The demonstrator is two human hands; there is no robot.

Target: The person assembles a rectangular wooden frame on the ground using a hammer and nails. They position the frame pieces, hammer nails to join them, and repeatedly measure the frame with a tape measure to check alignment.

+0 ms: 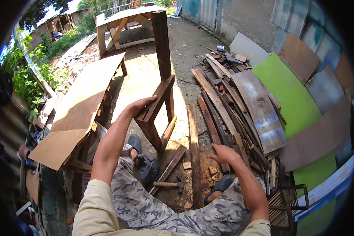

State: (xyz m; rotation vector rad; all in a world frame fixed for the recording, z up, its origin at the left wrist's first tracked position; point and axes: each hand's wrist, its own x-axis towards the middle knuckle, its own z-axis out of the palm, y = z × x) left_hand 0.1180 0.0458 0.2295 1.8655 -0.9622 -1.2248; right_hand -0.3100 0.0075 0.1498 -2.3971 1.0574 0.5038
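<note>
A dark wooden frame (pixel 158 100) stands in front of me, with a short level top, legs below it and one tall post rising at its far end. My left hand (pixel 142 104) is closed over the near left edge of that top. Out to the right, my right hand (pixel 224 153) holds nothing, its fingers apart, over the near end of a pile of wooden planks (pixel 218 102). A claw hammer (pixel 166 184) with a wooden handle lies on the ground between my feet. Beside it are a loose board (pixel 173 165) and a long plank (pixel 194 149).
A low table with a brown sheet top (pixel 72 114) stands at my left, and a larger table (pixel 129 15) farther back. Sheets of board, one bright green (pixel 281 92), lean along the right wall. A slatted wooden piece (pixel 283 208) is near my right elbow. Wood scraps (pixel 187 165) litter the ground.
</note>
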